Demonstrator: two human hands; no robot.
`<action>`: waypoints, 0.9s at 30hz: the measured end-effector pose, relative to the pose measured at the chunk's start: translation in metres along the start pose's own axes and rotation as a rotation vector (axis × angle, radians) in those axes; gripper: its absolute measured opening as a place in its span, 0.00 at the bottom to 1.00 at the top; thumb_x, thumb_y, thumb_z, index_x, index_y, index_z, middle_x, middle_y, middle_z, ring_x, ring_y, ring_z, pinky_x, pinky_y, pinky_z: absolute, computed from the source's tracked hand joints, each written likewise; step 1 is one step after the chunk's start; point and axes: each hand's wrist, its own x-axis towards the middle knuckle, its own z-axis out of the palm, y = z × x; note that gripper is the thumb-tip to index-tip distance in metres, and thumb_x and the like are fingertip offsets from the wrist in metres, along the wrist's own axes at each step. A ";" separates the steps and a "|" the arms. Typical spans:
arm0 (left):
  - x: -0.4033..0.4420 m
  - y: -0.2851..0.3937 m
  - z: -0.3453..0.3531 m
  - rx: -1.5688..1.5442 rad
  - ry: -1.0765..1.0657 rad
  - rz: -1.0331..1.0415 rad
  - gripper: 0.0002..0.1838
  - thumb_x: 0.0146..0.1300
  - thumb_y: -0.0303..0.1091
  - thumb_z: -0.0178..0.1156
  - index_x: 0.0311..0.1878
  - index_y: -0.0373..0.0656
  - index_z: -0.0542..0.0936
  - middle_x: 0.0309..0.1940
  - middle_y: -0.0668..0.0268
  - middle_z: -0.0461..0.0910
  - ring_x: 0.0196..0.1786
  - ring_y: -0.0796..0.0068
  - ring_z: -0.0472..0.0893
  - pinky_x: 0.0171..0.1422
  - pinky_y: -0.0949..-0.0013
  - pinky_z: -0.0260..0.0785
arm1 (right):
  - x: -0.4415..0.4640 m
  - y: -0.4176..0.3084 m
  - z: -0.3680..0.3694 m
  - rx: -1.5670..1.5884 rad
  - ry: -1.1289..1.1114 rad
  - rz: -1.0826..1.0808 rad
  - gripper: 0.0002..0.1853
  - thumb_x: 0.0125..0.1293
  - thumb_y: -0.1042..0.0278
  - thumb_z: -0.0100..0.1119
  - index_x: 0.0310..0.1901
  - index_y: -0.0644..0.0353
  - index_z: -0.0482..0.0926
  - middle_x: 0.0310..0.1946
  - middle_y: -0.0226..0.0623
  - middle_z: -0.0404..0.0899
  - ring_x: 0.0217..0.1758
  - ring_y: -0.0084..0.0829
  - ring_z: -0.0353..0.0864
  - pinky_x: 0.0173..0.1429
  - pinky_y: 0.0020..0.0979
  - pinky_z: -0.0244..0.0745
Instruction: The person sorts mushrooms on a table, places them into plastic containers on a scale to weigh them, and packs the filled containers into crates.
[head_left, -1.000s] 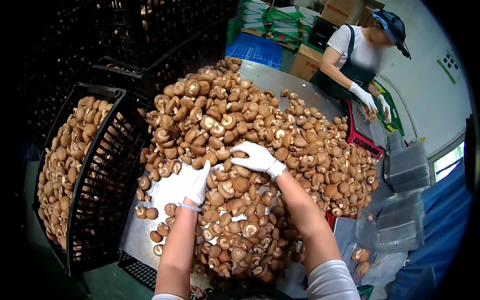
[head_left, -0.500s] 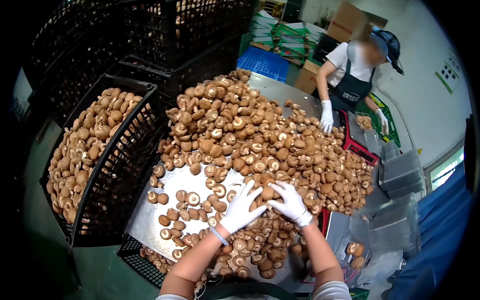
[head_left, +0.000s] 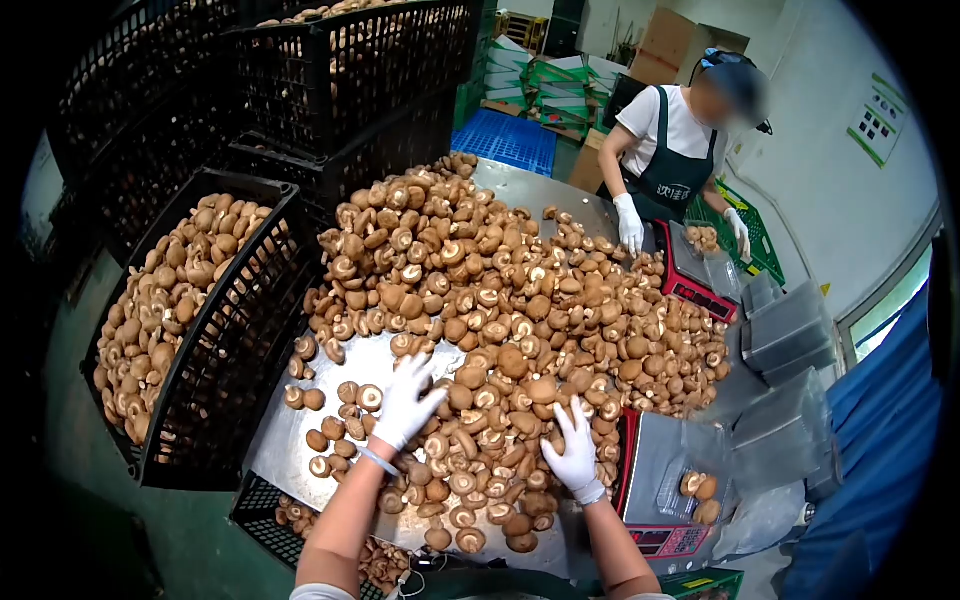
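A large heap of brown shiitake mushrooms (head_left: 500,300) covers much of the metal table (head_left: 285,435). My left hand (head_left: 407,402), in a white glove, is at the heap's left edge beside the bare metal, fingers spread over a few mushrooms. My right hand (head_left: 575,452), gloved too, touches mushrooms at the near right part of the heap with its fingers apart. Neither hand grips a mushroom that I can see. To the right of it stands a red scale (head_left: 655,480) bearing a clear plastic tray (head_left: 677,497) with several mushrooms.
A black crate (head_left: 215,340) full of mushrooms stands at left, with stacked crates (head_left: 330,90) behind. Clear plastic trays (head_left: 785,425) are piled at right. Across the table a co-worker (head_left: 670,150) in white gloves works at another red scale (head_left: 690,275).
My hands have moved apart from the heap's middle, the left one leftward and the right one nearer to me. Mushrooms now lie over more of the near table. The scale at right is in fuller view.
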 end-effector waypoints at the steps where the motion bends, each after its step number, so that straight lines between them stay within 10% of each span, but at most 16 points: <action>1: 0.014 -0.011 -0.003 -0.003 0.049 0.003 0.27 0.58 0.44 0.62 0.60 0.44 0.74 0.65 0.53 0.66 0.70 0.49 0.60 0.73 0.53 0.51 | 0.000 0.001 0.001 0.004 -0.011 -0.005 0.35 0.53 0.67 0.65 0.65 0.55 0.67 0.69 0.53 0.54 0.68 0.53 0.59 0.69 0.43 0.58; 7: 0.099 -0.054 -0.010 0.341 0.161 -0.099 0.38 0.52 0.32 0.66 0.68 0.54 0.64 0.73 0.57 0.51 0.72 0.48 0.54 0.70 0.53 0.57 | 0.010 0.002 0.011 -0.006 -0.002 -0.018 0.35 0.51 0.71 0.65 0.63 0.61 0.67 0.67 0.53 0.58 0.68 0.51 0.61 0.69 0.41 0.59; 14: 0.137 -0.092 0.006 0.369 0.060 -0.071 0.36 0.45 0.31 0.72 0.62 0.52 0.71 0.69 0.55 0.58 0.67 0.50 0.61 0.69 0.58 0.61 | 0.017 0.016 0.020 0.091 0.044 0.026 0.38 0.52 0.65 0.66 0.66 0.59 0.62 0.66 0.49 0.59 0.65 0.49 0.63 0.68 0.42 0.59; 16: 0.134 -0.099 0.011 0.143 0.233 -0.008 0.32 0.51 0.33 0.70 0.61 0.49 0.71 0.63 0.58 0.65 0.62 0.57 0.68 0.66 0.61 0.63 | 0.020 0.021 0.023 0.112 0.080 0.016 0.41 0.54 0.61 0.67 0.67 0.62 0.59 0.66 0.50 0.59 0.67 0.49 0.61 0.68 0.42 0.58; 19: 0.118 -0.077 -0.001 -1.124 0.100 -0.367 0.30 0.66 0.50 0.57 0.66 0.46 0.65 0.58 0.62 0.72 0.56 0.66 0.74 0.61 0.57 0.67 | 0.021 0.021 0.019 0.185 0.088 0.099 0.43 0.53 0.61 0.67 0.69 0.62 0.57 0.67 0.50 0.58 0.70 0.47 0.58 0.72 0.40 0.55; 22: 0.082 -0.026 -0.012 -1.851 -0.009 -0.466 0.35 0.66 0.61 0.48 0.63 0.38 0.66 0.59 0.53 0.71 0.57 0.56 0.75 0.54 0.57 0.75 | 0.015 0.038 0.021 0.402 0.101 0.180 0.34 0.64 0.58 0.55 0.68 0.64 0.58 0.69 0.48 0.58 0.73 0.43 0.55 0.75 0.38 0.48; 27: 0.032 0.027 -0.010 -2.141 -0.169 -0.587 0.35 0.68 0.59 0.45 0.61 0.34 0.68 0.58 0.50 0.72 0.57 0.49 0.75 0.55 0.56 0.76 | -0.005 0.045 0.007 0.715 0.235 0.250 0.30 0.73 0.49 0.40 0.65 0.67 0.64 0.66 0.45 0.64 0.70 0.39 0.61 0.73 0.36 0.51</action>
